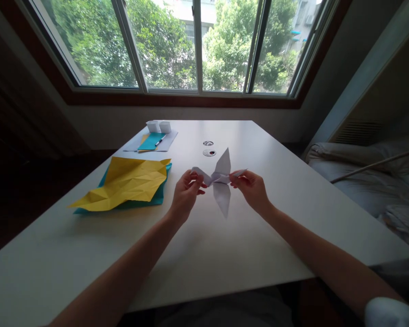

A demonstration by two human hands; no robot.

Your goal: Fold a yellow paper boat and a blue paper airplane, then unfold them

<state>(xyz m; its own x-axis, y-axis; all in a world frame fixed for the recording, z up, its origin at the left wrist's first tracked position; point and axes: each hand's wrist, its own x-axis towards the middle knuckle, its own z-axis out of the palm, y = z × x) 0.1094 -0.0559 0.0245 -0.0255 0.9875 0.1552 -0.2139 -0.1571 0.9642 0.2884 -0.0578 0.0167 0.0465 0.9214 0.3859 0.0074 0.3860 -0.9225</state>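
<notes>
left hand [186, 190]: pinches one tip of white folded paper figure [221, 180]. right hand [251, 187]: pinches opposite tip. figure: held between both hands, just above white table [225, 254], one flap up, one down. yellow creased sheet [124, 184]: on teal sheet [157, 197], left of hands.

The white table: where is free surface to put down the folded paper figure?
The table is bare on the near side between the forearms and along the right edge. It is crowded on the left, where the yellow sheet lies on the teal sheet.
</notes>
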